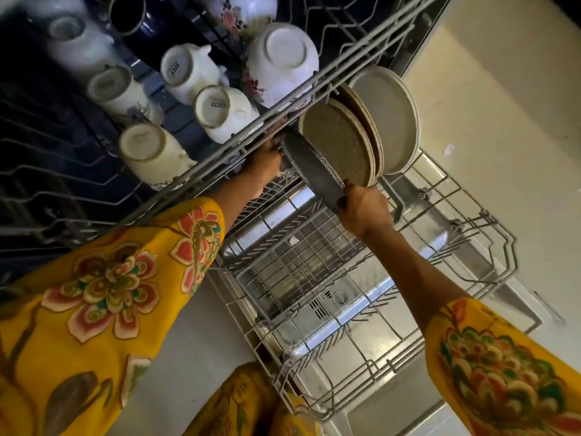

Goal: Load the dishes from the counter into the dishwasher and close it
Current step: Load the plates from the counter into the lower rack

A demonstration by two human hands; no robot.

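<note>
A dark speckled plate [309, 168] stands on edge in the dishwasher's lower rack [490, 243], just in front of several beige plates [339, 143]. My right hand [366, 209] grips its near rim. My left hand [267, 165] holds its far rim under the upper rack's front rail, with its fingers partly hidden there. The upper rack [220, 152] carries white mugs [217, 113] and flowered bowls [279, 58], all upside down.
A grey cutlery basket [298, 262] sits in the lower rack in front of the plates. The open dishwasher door [339, 297] lies below the rack. Pale floor [503, 136] stretches to the right. My yellow flowered sleeves fill the lower corners.
</note>
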